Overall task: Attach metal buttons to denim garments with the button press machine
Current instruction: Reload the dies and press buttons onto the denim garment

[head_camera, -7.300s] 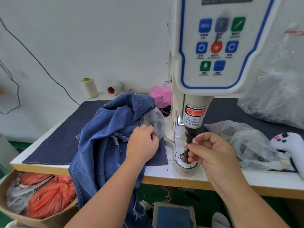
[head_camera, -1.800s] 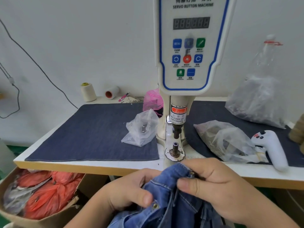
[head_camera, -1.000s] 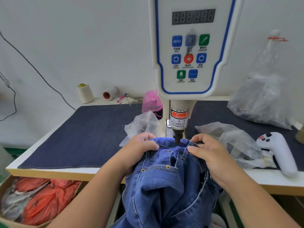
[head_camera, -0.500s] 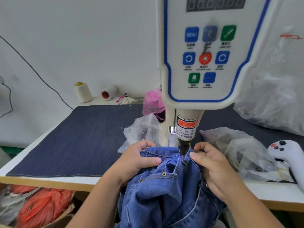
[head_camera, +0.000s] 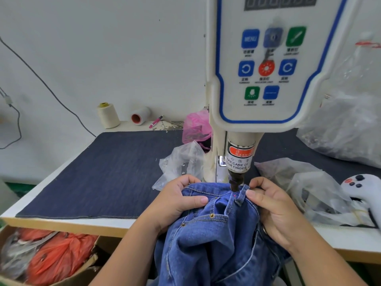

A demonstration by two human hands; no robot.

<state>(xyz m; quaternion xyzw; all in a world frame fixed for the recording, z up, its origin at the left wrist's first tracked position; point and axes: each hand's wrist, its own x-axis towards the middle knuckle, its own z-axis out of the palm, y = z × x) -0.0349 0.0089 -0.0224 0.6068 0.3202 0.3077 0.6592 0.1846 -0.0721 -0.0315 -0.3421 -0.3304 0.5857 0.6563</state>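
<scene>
Blue denim jeans [head_camera: 216,234] draped over the front edge of the white desk [head_camera: 37,195], waistband laid beneath the dark metal punch [head_camera: 235,182] of the cream button press machine [head_camera: 268,79]. Waistband stretched flat between two grips, apparently to line up the small red mark near the belt loop with the punch.

Left hand [head_camera: 177,203]: fingers curled over the waistband edge, thumb pressed on top, clamped on the denim. Right hand [head_camera: 270,209]: thumb and forefinger pinching the waistband at the belt loop, just beside the punch. Fingertips close to the press point; pinch hazard judged real. Button itself not visible.

Containers:
- Small clear plastic bag [head_camera: 181,164], left of the column: a few small metal pieces inside.
- Crumpled clear bag [head_camera: 305,182], right of the punch: contents unclear.
- Large clear sack [head_camera: 350,124], far right: contents indistinct.
- Pink bag [head_camera: 195,129], behind: dark item, unidentified.
- Cardboard box [head_camera: 90,267] below the desk: orange plastic bags [head_camera: 59,256].
</scene>
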